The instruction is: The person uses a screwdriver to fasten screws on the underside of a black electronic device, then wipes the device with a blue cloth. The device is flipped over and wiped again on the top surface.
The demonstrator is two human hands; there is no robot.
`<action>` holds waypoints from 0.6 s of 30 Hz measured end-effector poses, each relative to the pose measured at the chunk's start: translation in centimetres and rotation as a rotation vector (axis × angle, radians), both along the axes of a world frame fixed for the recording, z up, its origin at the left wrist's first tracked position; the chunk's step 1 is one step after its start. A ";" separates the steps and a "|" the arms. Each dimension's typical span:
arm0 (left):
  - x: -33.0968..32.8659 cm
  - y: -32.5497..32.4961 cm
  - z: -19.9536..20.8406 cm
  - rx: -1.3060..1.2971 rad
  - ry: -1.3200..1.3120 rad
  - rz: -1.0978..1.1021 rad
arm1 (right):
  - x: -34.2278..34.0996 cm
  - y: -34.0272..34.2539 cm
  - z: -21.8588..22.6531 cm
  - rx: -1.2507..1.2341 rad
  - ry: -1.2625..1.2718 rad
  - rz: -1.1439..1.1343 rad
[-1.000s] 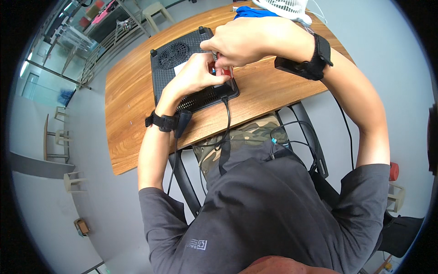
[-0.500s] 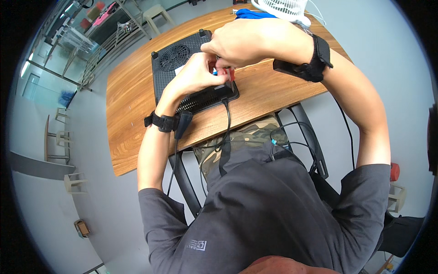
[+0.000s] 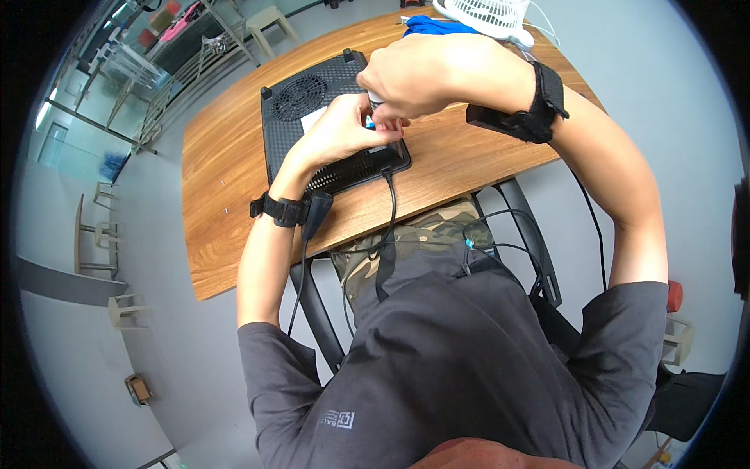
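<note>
On the table lies a flat black appliance [image 3: 299,98], its vented face up, with a round fan grille and stubby feet at its corners. It resembles an upturned induction cooker. Over its right end my two hands meet. My left hand [image 3: 341,131] is closed, thumb and fingers pinched around a small object with blue and red showing, mostly hidden. Just above it, my right hand [image 3: 414,78] is curled around something with a pale and dark end, its shape covered by the fingers. A white label [image 3: 313,119] shows beside my left hand.
The wooden table [image 3: 223,148] carries a white fan [image 3: 488,17] and a blue cloth [image 3: 437,26] at its far right. A black cord [image 3: 391,195] runs from the appliance's near edge toward my lap. Stools and a metal rack [image 3: 183,78] stand beyond the table's left side.
My right hand has shifted slightly right and turned, uncovering a pale and dark end beneath its fingers. Less red shows between the hands. My left hand has moved very slightly right.
</note>
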State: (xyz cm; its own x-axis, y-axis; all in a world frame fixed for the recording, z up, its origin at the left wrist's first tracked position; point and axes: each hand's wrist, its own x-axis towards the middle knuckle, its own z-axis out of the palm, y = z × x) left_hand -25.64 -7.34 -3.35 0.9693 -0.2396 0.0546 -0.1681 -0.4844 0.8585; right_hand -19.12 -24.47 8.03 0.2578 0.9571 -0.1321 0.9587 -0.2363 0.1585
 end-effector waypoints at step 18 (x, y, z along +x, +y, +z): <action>-0.1 0.2 0.1 0.056 -0.066 0.011 | -0.1 0.8 0.1 0.041 -0.038 0.064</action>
